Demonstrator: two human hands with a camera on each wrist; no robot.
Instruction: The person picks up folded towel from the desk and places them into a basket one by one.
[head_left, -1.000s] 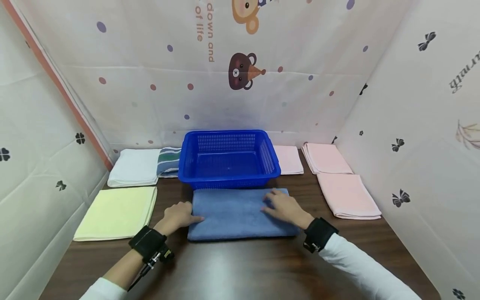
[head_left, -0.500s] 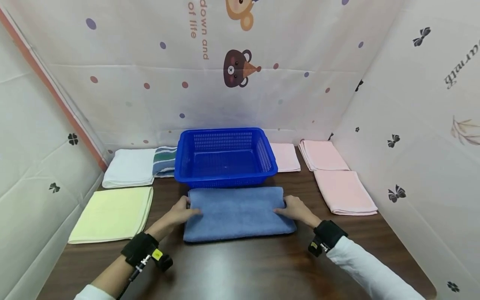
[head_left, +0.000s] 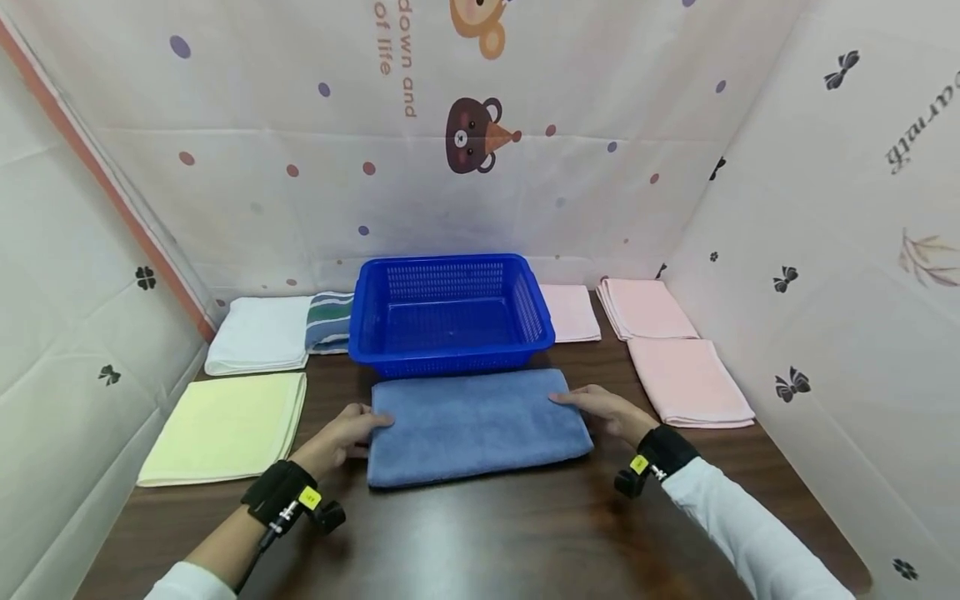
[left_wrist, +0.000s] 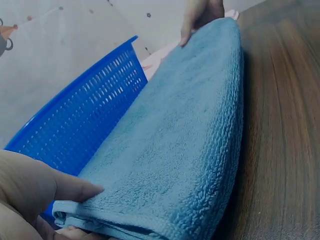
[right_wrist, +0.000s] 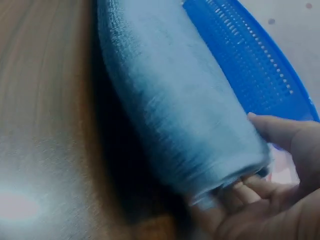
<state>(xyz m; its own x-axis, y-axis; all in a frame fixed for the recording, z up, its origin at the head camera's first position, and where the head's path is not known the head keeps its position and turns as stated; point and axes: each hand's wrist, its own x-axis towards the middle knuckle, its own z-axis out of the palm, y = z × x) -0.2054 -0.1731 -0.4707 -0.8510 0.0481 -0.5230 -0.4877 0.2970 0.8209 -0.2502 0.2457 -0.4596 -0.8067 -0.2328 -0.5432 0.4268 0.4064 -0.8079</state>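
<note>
A folded blue towel point(head_left: 476, 425) lies just in front of the blue plastic basket point(head_left: 453, 364). My left hand point(head_left: 347, 435) pinches its left end, thumb on top and fingers beneath, as the left wrist view shows on the towel point(left_wrist: 165, 130). At the other end my right hand point(head_left: 609, 410) grips the towel with the thumb above. In the right wrist view the fingers of that hand point(right_wrist: 295, 170) reach under the folded end, and a dark shadow lies below the towel, so this side looks raised off the table.
To the left lie a folded yellow towel point(head_left: 225, 427), a white towel point(head_left: 258, 335) and a striped towel point(head_left: 330, 323). Several pink towels point(head_left: 688, 379) lie on the right. Patterned cloth walls point(head_left: 300, 217) enclose the brown wooden table point(head_left: 450, 542).
My right hand has moved from the top of the towel to its right end and now holds it. Both ends are gripped from beneath, and the right side has risen slightly.
</note>
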